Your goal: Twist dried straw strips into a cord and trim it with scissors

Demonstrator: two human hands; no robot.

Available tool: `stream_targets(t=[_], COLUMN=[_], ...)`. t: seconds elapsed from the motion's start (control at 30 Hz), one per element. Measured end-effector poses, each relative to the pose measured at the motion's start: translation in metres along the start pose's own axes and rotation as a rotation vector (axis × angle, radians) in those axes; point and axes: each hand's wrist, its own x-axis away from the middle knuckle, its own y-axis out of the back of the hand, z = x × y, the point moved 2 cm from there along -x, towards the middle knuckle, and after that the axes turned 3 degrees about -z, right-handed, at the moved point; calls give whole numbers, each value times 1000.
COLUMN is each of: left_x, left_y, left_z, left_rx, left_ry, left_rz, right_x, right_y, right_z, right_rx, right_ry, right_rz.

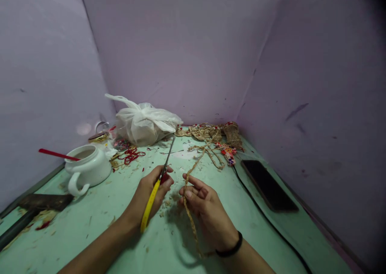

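Note:
My left hand [150, 189] is closed around yellow-handled scissors [152, 198], whose narrow blades point away towards the back of the table. Between the thumb and fingers of my right hand [208, 205] runs a braided jute cord [189, 215]. One end of this cord hangs down towards my wrist, which wears a black band [230, 246]. The other end stretches forward to loose loops of jute [214, 155] on the green tabletop [126, 234]. The scissors and the cord are apart. Something red shows by my left fingers, too small to name.
At left, a white pot [93, 167] holds a red stick [57, 154]; a hammer-like tool [45, 202] lies nearer. A tied plastic bag [144, 123], red thread [131, 156] and jute pieces [202, 132] sit behind. A phone [269, 185] and black cable [265, 215] lie at right.

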Motion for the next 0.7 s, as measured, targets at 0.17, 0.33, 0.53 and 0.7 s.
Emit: stream_targets(t=[0.17, 0.33, 0.53, 0.7], left_x=[-16, -26, -39, -40], left_y=[-20, -34, -30, -29], left_z=[3, 3, -5, -8], left_rx=[557, 680, 583, 416], left_ry=[298, 396, 333, 293], left_rz=[327, 340, 49, -90], right_x=[4, 1, -1, -2], right_y=[-8, -5, 0, -3], right_z=[-3, -4, -5, -8], right_rx=[-57, 25, 160, 287], right_ry=[-2, -20, 15, 9], right_rz=[87, 62, -71, -97])
